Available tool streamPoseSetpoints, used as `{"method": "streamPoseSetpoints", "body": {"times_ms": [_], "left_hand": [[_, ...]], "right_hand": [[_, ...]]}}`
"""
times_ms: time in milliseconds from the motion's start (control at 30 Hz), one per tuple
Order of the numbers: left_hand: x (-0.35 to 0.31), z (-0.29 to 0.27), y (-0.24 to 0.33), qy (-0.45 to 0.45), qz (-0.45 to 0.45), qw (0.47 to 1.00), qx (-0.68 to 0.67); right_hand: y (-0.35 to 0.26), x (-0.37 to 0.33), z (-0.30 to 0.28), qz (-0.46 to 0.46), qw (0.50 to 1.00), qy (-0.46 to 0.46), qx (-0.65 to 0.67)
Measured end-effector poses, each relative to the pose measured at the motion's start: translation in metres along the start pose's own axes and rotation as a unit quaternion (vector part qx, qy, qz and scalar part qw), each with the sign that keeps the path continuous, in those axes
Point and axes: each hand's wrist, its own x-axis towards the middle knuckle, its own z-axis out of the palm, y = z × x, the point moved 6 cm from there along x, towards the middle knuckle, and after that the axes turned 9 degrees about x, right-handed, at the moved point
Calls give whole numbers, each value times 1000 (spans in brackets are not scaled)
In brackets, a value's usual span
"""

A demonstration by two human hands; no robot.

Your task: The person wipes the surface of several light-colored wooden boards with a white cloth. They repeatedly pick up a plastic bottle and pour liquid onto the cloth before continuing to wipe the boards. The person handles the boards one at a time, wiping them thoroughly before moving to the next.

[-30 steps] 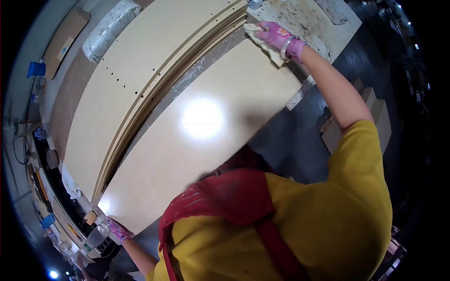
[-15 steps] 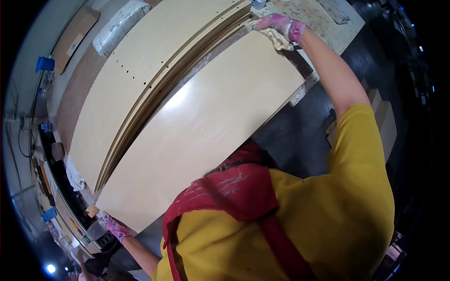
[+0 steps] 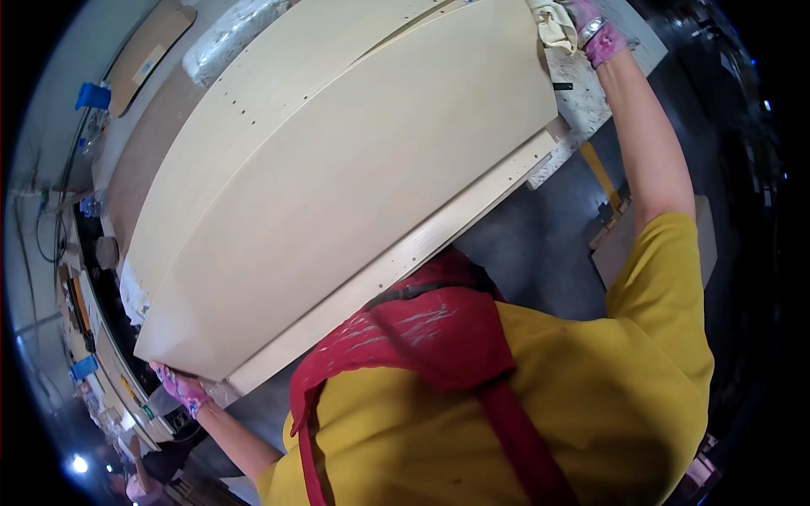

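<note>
A long pale board (image 3: 363,177) with a smooth face lies slanted across the view in front of me. My left hand (image 3: 180,388), in a pink stained glove, grips its near left corner, the fingers partly hidden by the board. At the far right end is my right hand (image 3: 588,29), also gloved in pink and closed around a crumpled cream cloth (image 3: 554,25) beside the board's end. Whether that hand bears on the board too is hard to see. Under the near edge a second board (image 3: 413,250) with small holes sticks out.
Beyond lies another pale board (image 3: 202,160) with drilled holes. A plastic-wrapped bundle (image 3: 232,38) and a cardboard piece (image 3: 152,59) rest at the far left. A paint-spattered worktop (image 3: 582,110) shows at right. Another person (image 3: 143,485) is at the lower left.
The smooth board has moved away from me and left, covering more of the far board. The holed board beneath now shows. My left hand moved left and slightly up; my right hand moved right with the cloth.
</note>
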Motion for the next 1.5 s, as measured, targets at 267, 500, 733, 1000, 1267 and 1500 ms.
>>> {"method": "streamPoseSetpoints", "body": {"times_ms": [267, 500, 733, 1000, 1267, 1500], "left_hand": [[-13, -18, -2, 146, 146, 978, -36], [-37, -50, -45, -232, -24, 897, -375], [-79, -51, -32, -268, -98, 948, 142], [-68, -80, -92, -105, -178, 961, 181], [-94, 22, 61, -22, 298, 756, 583], [-140, 234, 60, -190, 474, 703, 495]], "right_hand": [[15, -18, -78, -66, 997, 1, 38], [35, -130, -65, -58, 986, 54, 149], [92, -157, -102, -49, 964, 115, 236], [136, -139, -158, -10, 982, 128, 137], [47, -123, -23, -153, 945, 222, -183], [270, -131, 314, -264, 786, -314, -462]]}}
